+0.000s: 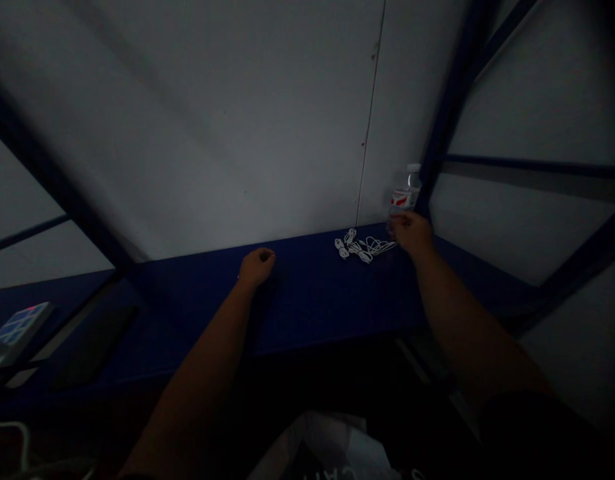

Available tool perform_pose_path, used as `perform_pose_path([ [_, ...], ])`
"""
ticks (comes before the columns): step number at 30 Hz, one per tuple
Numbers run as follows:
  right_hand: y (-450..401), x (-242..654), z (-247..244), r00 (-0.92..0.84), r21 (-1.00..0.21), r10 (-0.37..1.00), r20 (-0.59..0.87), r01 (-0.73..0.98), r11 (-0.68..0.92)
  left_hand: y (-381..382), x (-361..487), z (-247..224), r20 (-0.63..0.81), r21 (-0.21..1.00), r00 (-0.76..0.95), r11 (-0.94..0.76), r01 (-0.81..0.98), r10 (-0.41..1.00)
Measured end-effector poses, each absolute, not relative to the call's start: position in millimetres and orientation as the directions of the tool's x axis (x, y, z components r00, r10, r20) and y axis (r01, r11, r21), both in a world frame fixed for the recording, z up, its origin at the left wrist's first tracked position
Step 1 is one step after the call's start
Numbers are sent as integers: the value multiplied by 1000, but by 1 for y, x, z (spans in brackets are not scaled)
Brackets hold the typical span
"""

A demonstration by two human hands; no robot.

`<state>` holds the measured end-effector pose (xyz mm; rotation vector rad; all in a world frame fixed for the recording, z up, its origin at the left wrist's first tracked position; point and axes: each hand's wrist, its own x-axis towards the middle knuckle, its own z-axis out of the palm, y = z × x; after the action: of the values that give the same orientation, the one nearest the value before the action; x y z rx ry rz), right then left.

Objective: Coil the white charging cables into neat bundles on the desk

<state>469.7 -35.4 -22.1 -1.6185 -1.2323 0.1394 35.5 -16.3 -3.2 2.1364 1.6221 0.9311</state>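
My left hand is over the blue shelf, left of the cables, its fingers curled together. A tiny pale spot shows at its outer edge, and I cannot make out what it holds, if anything. Toward the right end of the shelf my right hand reaches in with fingers and thumb drawn together. Strands of white cable, some tied in small bundles, run up to that hand. Just behind it stands a clear plastic bottle with a red and white label and white cap. Whether the fingertips grip a strand is too dark to tell.
A pale wall panel rises behind the shelf. Blue frame posts and crossbars bound both sides. At the far left lies a white-and-blue box, with a dark flat object nearer. White patterned cloth shows at the bottom.
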Motion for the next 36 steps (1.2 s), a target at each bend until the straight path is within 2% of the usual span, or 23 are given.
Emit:
perform_pose_path([
  [3, -42, 442, -14, 408, -795, 765, 498, 568, 213, -27, 53, -3, 367, 503, 262, -428, 751, 892],
  [6, -52, 393, -12, 114, -748, 836, 536, 522, 409, -40, 71, -1, 417, 489, 420, -589, 644, 806],
  [9, -65, 346, -14, -236, -715, 823, 517, 409, 567, -54, 85, 0, 430, 531, 527, -677, 509, 733],
  [12, -75, 319, -17, -394, -653, 772, 499, 414, 634, -61, 92, -1, 398, 572, 597, -698, 432, 696],
  [15, -79, 310, -19, -473, -589, 745, 471, 460, 664, -61, 93, -4, 346, 543, 633, -698, 467, 693],
  [18, -78, 308, -23, -506, -585, 738, 447, 458, 669, -58, 93, -7, 299, 512, 636, -682, 522, 712],
  [27, -77, 306, -26, -527, -624, 730, 435, 409, 666, -57, 93, -10, 180, 637, 651, -592, 494, 738],
  [32, -81, 306, -22, -612, -555, 682, 400, 431, 711, -58, 92, -9, 154, 546, 671, -629, 554, 725],
  [36, -85, 310, -19, -667, -515, 656, 352, 448, 731, -59, 86, -4, 97, 444, 771, -720, 533, 630],
])
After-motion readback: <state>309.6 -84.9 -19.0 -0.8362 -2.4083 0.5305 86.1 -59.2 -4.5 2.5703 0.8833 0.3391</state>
